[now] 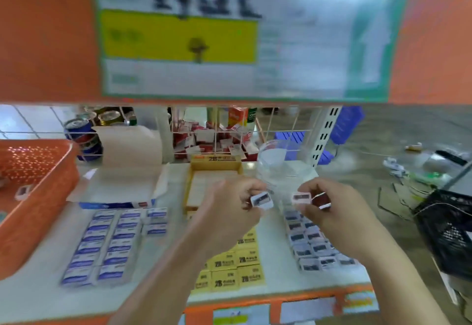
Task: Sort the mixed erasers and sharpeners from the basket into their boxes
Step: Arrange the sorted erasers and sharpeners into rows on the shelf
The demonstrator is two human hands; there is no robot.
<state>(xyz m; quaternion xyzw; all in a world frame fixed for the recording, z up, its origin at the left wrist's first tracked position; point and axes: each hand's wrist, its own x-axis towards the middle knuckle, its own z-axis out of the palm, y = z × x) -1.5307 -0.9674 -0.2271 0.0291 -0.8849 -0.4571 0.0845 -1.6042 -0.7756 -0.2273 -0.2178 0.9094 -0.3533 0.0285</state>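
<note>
- While both hands are raised just in front of the yellow box (189, 186), each pinches one sharpener: the left hand (227, 207) holds a white sharpener (261, 200) at its fingertips, and the right hand (334, 209) holds a pinkish sharpener (301, 197)
- One reddish, silver-edged piece (322, 201) sits deeper in the right hand's curled fingers; I cannot tell what it is
- Right of the yellow box, nearer the person, roughly a dozen sorted sharpeners (310, 245) lie in rows on the table (38, 294); they are too blurred for an exact count
- Straight in front of the yellow box, about seven yellow erasers (237, 271) show, each printed "2B"; the box's raised flap also reads "2B"
- Left of the yellow box, about fourteen blue-labelled erasers (107, 243) lie in two columns plus a short third; their print is unreadable
- One open white box (120, 186) stands just left of the yellow box
- One clear tub (277, 166) stands just right of the yellow box
- Far left of the yellow box, one orange basket (46, 197) shows one loose sharpener (22, 191) inside
</note>
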